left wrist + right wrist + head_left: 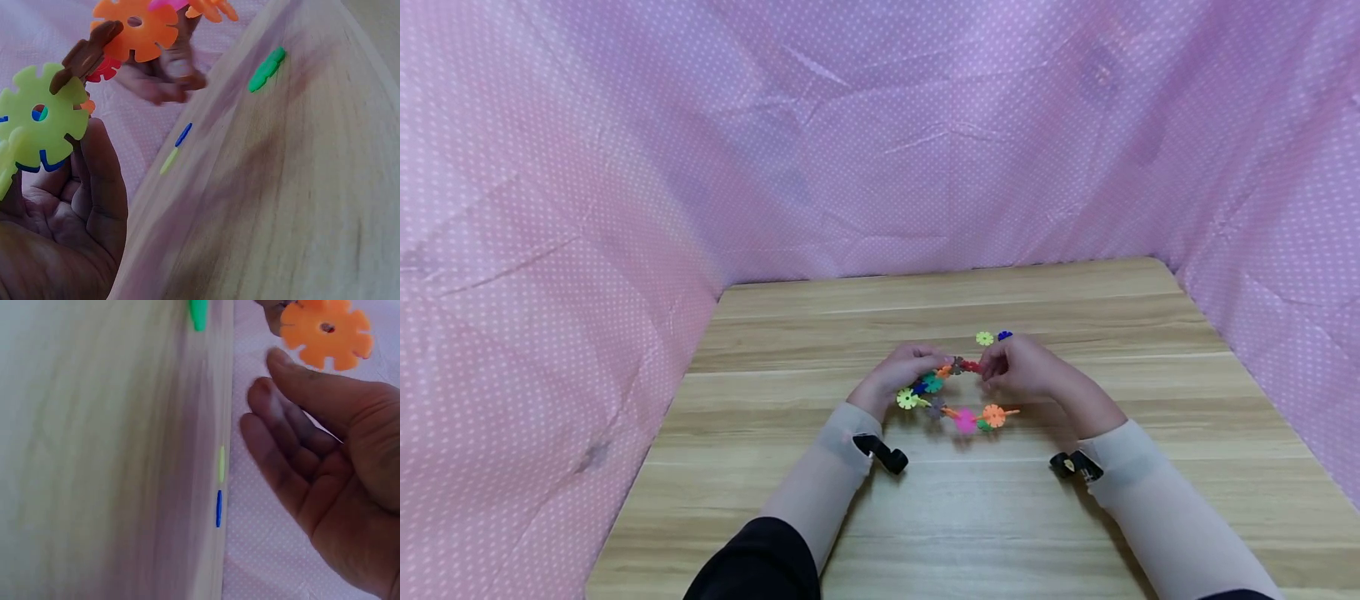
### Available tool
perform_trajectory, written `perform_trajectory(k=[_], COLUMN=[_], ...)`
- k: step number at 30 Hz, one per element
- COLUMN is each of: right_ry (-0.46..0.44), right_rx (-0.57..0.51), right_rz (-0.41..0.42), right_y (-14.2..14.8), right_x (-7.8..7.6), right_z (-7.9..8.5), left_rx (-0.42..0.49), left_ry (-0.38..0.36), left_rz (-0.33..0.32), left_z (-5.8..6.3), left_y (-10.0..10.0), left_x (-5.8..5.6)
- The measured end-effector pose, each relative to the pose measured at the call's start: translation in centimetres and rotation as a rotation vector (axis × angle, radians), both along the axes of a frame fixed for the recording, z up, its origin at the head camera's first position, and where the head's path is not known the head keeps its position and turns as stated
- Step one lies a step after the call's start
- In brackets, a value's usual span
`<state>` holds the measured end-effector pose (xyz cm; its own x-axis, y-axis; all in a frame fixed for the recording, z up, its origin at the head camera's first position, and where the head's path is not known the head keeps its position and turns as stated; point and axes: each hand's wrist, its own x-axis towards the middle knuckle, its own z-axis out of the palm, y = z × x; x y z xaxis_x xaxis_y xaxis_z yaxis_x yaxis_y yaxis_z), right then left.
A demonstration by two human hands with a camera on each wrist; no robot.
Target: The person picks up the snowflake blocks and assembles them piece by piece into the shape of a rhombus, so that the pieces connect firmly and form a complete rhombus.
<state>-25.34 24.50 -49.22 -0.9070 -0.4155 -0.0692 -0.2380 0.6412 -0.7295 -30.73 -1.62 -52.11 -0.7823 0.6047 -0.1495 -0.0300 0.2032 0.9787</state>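
My left hand point(907, 372) holds up a curved chain of slotted plastic snowflake discs point(966, 421) by its far side, fingers behind the discs. A yellow-green disc point(62, 94), a brown disc point(82, 58) and an orange disc point(156, 40) stand out in the left wrist view. Red discs point(972, 367) end the chain's far arm, right beside my right hand point(1026, 367). In the right wrist view that hand's fingers point(275, 459) are loosely bent, with a gap between thumb and fingertips and nothing in it. The chain's orange disc point(326, 337) shows just above the thumb.
Flat on the wooden table point(940, 533) lie a loose yellow disc point(984, 338) and a blue disc point(1004, 336), beyond my hands. A green disc point(267, 69) lies under the chain. Pink dotted cloth point(880, 150) hangs around the table's back and sides.
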Motion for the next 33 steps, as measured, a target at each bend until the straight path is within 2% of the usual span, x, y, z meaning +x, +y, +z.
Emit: perform_trajectory(k=[5, 11, 14, 16, 21, 23, 28, 33], right_ry=[-0.089, -0.087, -0.088, -0.081, 0.016, 0.05, 0.038, 0.035], right_rx=[0.051, 0.065, 0.076, 0.102, 0.23, 0.258, 0.262, 0.265], right_rz=[0.099, 0.15, 0.12, 0.064, -0.062, -0.075, -0.073, -0.068], right_y=[0.2, 0.2, 0.4, 0.6, 1.3, 1.5, 1.6, 1.5], right_x=[-0.1, -0.1, -0.1, -0.2, -0.4, -0.5, -0.6, -0.6], right_z=[-0.7, -0.9, -1.0, -0.9, -0.9, -0.9, -0.9, -1.0], left_rx=[-0.02, 0.004, 0.008, 0.004, 0.029, 0.034, 0.021, 0.035], left_ry=[-0.002, -0.029, -0.031, -0.036, -0.083, -0.095, -0.078, -0.07], left_rz=[-0.004, -0.006, -0.002, 0.007, 0.048, 0.068, 0.126, 0.136], left_z=[0.1, 0.2, 0.1, 0.1, -0.2, -0.3, -0.5, -0.5], left_y=[0.1, 0.1, 0.1, 0.1, 0.2, 0.3, 0.5, 0.7], left_x=[-0.1, -0.1, -0.1, 0.0, 0.2, 0.2, 0.3, 0.3])
